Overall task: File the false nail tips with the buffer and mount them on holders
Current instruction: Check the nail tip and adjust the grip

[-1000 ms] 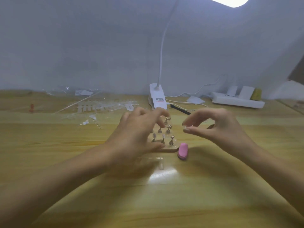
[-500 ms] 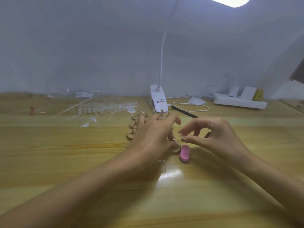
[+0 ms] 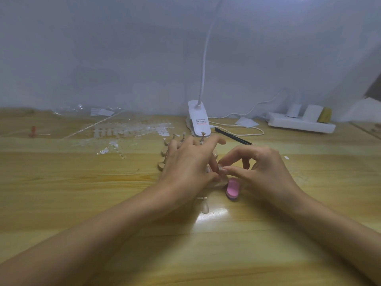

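My left hand [image 3: 190,162] lies over the wooden holder stand [image 3: 162,165], its thumb at the stand's near edge and its fingers curved over the top, gripping it. Metal holder pegs [image 3: 202,134] stick up beyond my fingers; most of the stand is hidden. My right hand [image 3: 266,170] pinches a clear false nail tip [image 3: 221,168] between thumb and forefinger, right at my left thumb, above the stand's near corner. The pink buffer [image 3: 233,188] lies on the table just below my right fingers. Another loose nail tip [image 3: 204,207] lies nearer to me.
Clear strips of nail tips [image 3: 127,131] and plastic wrapping are spread at the back left. A white clip lamp [image 3: 199,120] stands behind the stand, with a black stick [image 3: 233,138] beside it. A white power strip [image 3: 301,122] sits at the back right.
My left hand turned and shifted the stand, so pegs now show at its left. My right hand came in leftward and down, bringing the nail tip to my left thumb.
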